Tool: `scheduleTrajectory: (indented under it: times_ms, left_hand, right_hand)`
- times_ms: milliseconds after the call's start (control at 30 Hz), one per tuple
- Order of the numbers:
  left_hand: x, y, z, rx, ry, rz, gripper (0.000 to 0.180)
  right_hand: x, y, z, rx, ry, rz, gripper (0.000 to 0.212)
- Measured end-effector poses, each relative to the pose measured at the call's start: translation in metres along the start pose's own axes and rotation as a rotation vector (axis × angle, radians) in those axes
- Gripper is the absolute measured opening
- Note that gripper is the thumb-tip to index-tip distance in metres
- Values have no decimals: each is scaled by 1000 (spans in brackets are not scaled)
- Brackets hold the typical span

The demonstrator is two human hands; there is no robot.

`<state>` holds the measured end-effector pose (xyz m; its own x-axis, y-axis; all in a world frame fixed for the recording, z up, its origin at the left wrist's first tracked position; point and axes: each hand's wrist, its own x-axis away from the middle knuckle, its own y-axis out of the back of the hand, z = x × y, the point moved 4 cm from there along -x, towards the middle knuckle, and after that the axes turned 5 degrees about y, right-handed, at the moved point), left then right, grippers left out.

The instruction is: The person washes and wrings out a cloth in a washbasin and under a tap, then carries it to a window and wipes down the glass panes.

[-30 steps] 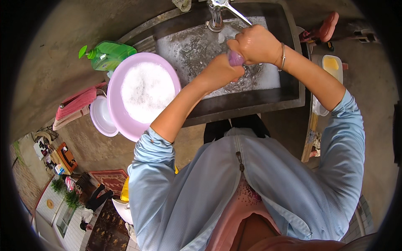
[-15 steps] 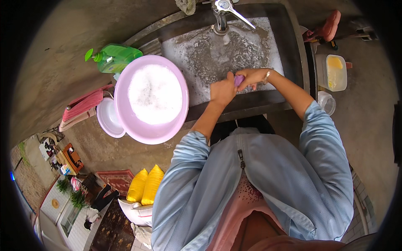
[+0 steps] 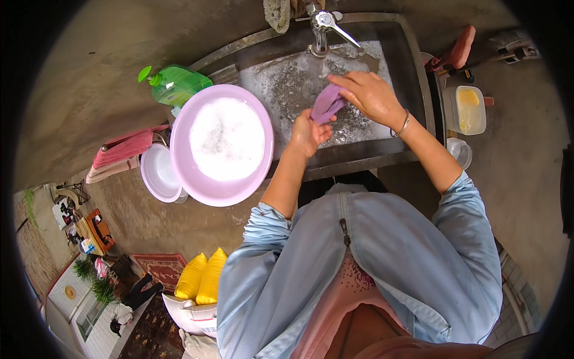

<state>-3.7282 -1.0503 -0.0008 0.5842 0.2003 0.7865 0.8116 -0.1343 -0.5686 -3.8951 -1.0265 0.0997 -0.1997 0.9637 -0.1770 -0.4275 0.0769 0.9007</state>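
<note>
A small purple cloth [image 3: 327, 104] is stretched out at a slant over the sink [image 3: 412, 90], which holds water and white suds. Its lower end sits in my left hand [image 3: 307, 133], gripped near the thumb while the other fingers curl loosely. My right hand [image 3: 375, 100], with a bracelet at the wrist, pinches the upper end between thumb and fingers. Both hands look wet. Just beyond them stands the metal faucet [image 3: 321, 37], its lever pointing right. To the left of my hands is a pink basin [image 3: 266, 140] full of white foam.
A green pump bottle [image 3: 179, 85] stands behind the basin. Lower left is a smaller white bowl [image 3: 156, 173], near a hanging pink towel [image 3: 127, 147]. Right of the sink are a clear container [image 3: 471, 110] with yellow contents and a clear jar [image 3: 459, 153]. Yellow sacks [image 3: 202, 279] lie behind me.
My hands have lifted and opened out the cloth, bunched up between them before. The right hand has moved up and away from the left, and more of the cloth shows.
</note>
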Motion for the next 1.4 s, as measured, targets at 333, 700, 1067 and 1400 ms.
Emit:
scheduleTrajectory:
  times_ms: [333,700,1067,1400]
  left_hand:
    - [36,-43,-54,-853,-1085,-133,38]
    - [32,-20,-60,-374,-648,131,17]
    - [39,-26,-75,-110,-645,55,25]
    - [47,-36,-80,-1409,-1399,-426,66]
  right_hand:
    - [-27,10,-3,-508,-340,-111,28]
    - [-15,14,-13,-850,-480,301,24]
    - [-28,30,-10,-19,-256,-185,21]
    - [-30,11,-9,-789,-383,13,17]
